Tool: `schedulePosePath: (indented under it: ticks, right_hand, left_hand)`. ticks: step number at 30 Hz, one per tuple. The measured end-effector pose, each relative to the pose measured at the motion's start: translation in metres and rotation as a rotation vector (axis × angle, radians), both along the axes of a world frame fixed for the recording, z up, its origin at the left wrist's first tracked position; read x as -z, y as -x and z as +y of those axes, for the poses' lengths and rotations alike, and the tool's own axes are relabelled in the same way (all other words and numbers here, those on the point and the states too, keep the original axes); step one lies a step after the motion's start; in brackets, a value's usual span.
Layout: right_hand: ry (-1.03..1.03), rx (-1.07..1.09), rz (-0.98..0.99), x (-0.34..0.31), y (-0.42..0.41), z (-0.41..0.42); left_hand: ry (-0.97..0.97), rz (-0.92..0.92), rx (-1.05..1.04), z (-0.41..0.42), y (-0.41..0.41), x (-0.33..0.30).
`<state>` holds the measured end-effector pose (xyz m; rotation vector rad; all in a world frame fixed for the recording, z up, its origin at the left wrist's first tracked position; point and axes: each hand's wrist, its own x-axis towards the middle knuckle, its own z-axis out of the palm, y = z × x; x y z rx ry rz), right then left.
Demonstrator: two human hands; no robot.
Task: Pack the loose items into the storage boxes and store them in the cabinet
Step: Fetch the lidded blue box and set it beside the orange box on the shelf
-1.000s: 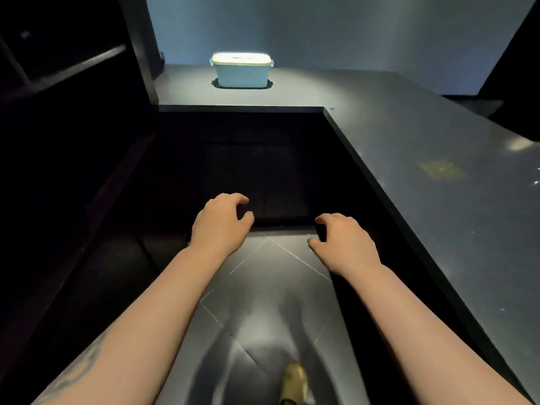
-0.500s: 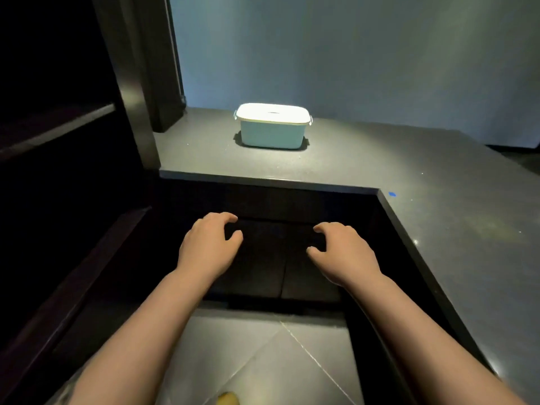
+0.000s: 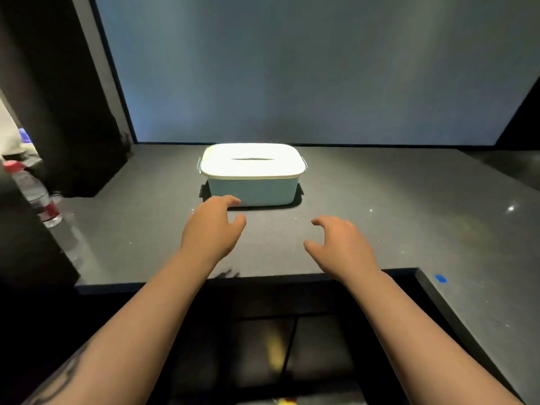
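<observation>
A light blue storage box [image 3: 252,190] with a white lid [image 3: 251,160] on it stands on the dark grey counter [image 3: 380,229], near the back wall. My left hand [image 3: 211,228] hovers over the counter just in front of the box's left corner, fingers apart and curled, holding nothing. My right hand [image 3: 340,247] hangs to the right and nearer to me, also spread and empty, a short way from the box. Below the counter's front edge, dark cabinet doors [image 3: 292,349] show between my forearms.
A clear water bottle [image 3: 36,197] with a red cap and label stands at the left, beside a dark vertical panel [image 3: 67,112]. A small blue tape mark [image 3: 440,278] sits on the counter's right wing. The counter runs in an L along my right side.
The view has tilted up from the floor and cabinet front to the countertop. Both hands have risen from in front of the cabinet to above the counter, closer to the box.
</observation>
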<state>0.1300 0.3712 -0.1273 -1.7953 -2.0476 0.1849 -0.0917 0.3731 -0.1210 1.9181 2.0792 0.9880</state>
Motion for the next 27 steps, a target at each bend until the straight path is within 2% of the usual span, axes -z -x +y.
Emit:
schedulePosePath:
  ticks: [7, 12, 17, 19, 23, 27]
  right_hand:
    - [0.038, -0.039, 0.017, 0.018, 0.024, 0.147]
    - [-0.022, -0.044, 0.067, 0.013, 0.031, 0.253]
    - [0.024, -0.032, 0.047, 0.031, 0.044, 0.322]
    - [0.067, 0.007, 0.060, 0.036, 0.044, 0.345]
    - [0.214, 0.028, 0.246, 0.041, 0.041, 0.372]
    - [0.177, 0.030, 0.440, 0.046, 0.042, 0.383]
  left_hand:
    - [0.056, 0.007, -0.085, 0.116, 0.026, 0.025]
    - [-0.029, -0.033, -0.176, 0.205, 0.055, 0.020]
    - [0.104, -0.059, -0.262, 0.255, 0.091, 0.046]
    - [0.116, -0.153, -0.254, 0.276, 0.103, 0.048]
    - [0.164, -0.312, -0.145, 0.307, 0.116, 0.049]
    - [0.152, -0.375, -0.120, 0.317, 0.123, 0.058]
